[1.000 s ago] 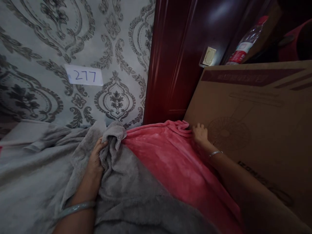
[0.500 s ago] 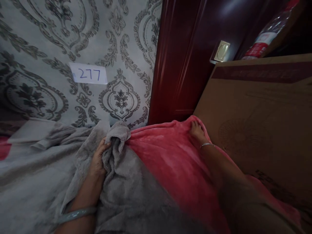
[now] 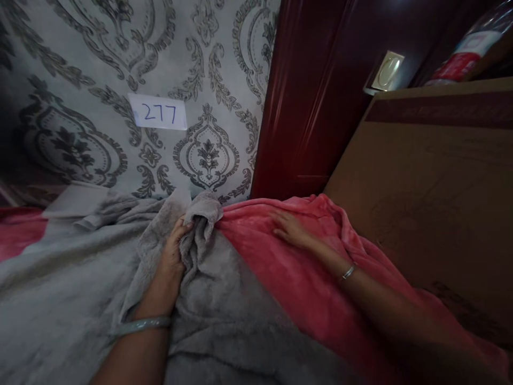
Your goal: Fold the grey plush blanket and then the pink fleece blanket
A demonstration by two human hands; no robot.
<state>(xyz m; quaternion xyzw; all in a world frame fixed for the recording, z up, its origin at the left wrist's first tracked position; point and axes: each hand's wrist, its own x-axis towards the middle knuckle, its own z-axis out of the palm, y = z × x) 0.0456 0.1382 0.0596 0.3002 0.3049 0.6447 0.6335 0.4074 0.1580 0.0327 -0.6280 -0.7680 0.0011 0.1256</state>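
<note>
A fluffy grey blanket (image 3: 224, 283) covers the left and middle of the bed area, and my left hand (image 3: 175, 246) is closed around a bunched, folded-up edge of it. That bunch rises near the wall and opens in a small dark fold. Against its right side spreads a pink blanket (image 3: 288, 272), which runs under or beside the grey one. My right hand (image 3: 290, 227) lies flat on the pink blanket near its far edge, fingers stretched and apart, gripping nothing. A bangle sits on each wrist.
Patterned wallpaper (image 3: 208, 69) with a paper label reading 277 (image 3: 162, 112) stands behind. To its right are a dark red wooden panel (image 3: 296, 123), a gold plate (image 3: 388, 71) and a large cardboard box (image 3: 433, 171). A plastic bottle (image 3: 465, 56) stands beyond the box's upper edge.
My right hand has moved left from the pink blanket's far right corner toward its middle. My left hand keeps hold of the grey blanket. The view has shifted slightly.
</note>
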